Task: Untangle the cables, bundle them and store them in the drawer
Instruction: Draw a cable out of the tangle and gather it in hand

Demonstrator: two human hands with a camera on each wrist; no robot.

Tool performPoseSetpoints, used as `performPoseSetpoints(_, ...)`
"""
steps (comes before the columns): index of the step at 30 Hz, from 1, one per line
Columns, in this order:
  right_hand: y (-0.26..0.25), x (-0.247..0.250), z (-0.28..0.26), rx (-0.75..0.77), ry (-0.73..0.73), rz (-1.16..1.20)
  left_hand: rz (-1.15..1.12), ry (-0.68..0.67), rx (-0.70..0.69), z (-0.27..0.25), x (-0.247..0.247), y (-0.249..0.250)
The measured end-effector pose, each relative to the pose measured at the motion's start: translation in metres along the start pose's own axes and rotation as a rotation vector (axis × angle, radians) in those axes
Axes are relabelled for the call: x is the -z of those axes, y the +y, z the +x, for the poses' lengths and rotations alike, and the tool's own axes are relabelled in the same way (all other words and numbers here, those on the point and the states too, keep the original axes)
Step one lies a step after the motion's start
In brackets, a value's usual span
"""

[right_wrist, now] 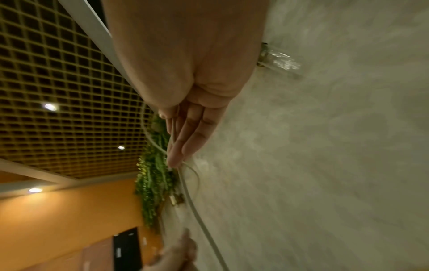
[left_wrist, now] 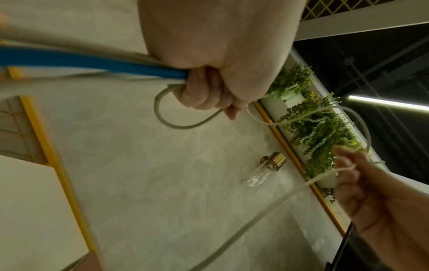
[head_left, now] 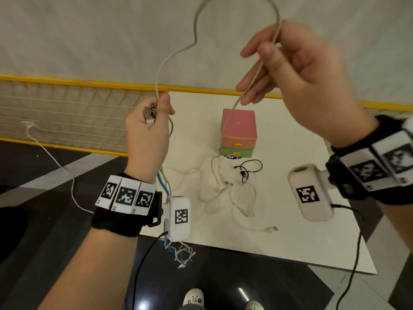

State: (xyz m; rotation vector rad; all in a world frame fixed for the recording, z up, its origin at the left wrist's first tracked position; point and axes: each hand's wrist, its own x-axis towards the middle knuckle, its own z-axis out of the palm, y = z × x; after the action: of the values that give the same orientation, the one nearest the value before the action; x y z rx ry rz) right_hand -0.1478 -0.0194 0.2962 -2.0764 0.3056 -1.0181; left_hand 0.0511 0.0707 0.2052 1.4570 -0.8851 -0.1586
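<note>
A long grey cable (head_left: 176,52) arcs high between my two raised hands. My left hand (head_left: 156,113) grips one end of it in a fist, together with its metal connectors (head_left: 150,114) and a blue cable (head_left: 162,182) that hangs below the wrist. In the left wrist view that fist (left_wrist: 209,91) holds a small grey loop (left_wrist: 185,126) and the blue cable (left_wrist: 92,62). My right hand (head_left: 263,63) pinches the grey cable between thumb and fingers; from there the cable drops to the table. The pink and green drawer box (head_left: 240,128) stands shut on the white table (head_left: 301,242).
A tangle of white cables (head_left: 223,191) and a thin black cable (head_left: 248,168) lie on the table in front of the drawer box. A yellow mesh fence (head_left: 67,113) runs behind, with a white cable (head_left: 55,162) trailing from it to the floor.
</note>
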Motion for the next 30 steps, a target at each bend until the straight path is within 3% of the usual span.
performPoseSetpoints(9, -0.063, -0.014, -0.016, 0.017, -0.130, 0.233, -0.013, 0.013, -0.039, -0.014, -0.001, 0.012)
performPoseSetpoints(12, -0.062, -0.016, -0.020, -0.068, -0.158, 0.314, -0.007, -0.017, -0.003, -0.018, -0.001, 0.011)
performPoseSetpoints(14, -0.052, -0.018, -0.024, -0.219, -0.204, 0.317, 0.025, -0.071, 0.031, -0.019, -0.001, 0.009)
performPoseSetpoints(16, -0.036, -0.021, -0.031, -0.413, -0.352, 0.167, 0.092, -0.173, 0.060, -0.021, -0.001, 0.006)
performPoseSetpoints(18, -0.015, -0.024, -0.041, -0.573, -0.576, -0.156, 0.201, -0.341, 0.069, -0.024, -0.001, 0.005)
performPoseSetpoints(21, 0.017, -0.020, -0.054, -0.700, -0.860, -0.692, 0.365, -0.615, 0.126, -0.028, 0.000, 0.002)
performPoseSetpoints(23, 0.036, -0.016, -0.059, -0.727, -0.952, -0.845, 0.444, -0.740, 0.172, -0.029, -0.002, 0.000)
performPoseSetpoints(25, 0.046, -0.014, -0.059, -0.653, -0.924, -0.808, 0.470, -0.765, 0.165, -0.029, -0.006, -0.001)
performPoseSetpoints(30, 0.061, -0.035, -0.050, -0.439, -0.681, -0.470, 0.243, -0.615, 0.052, -0.031, -0.025, 0.004)
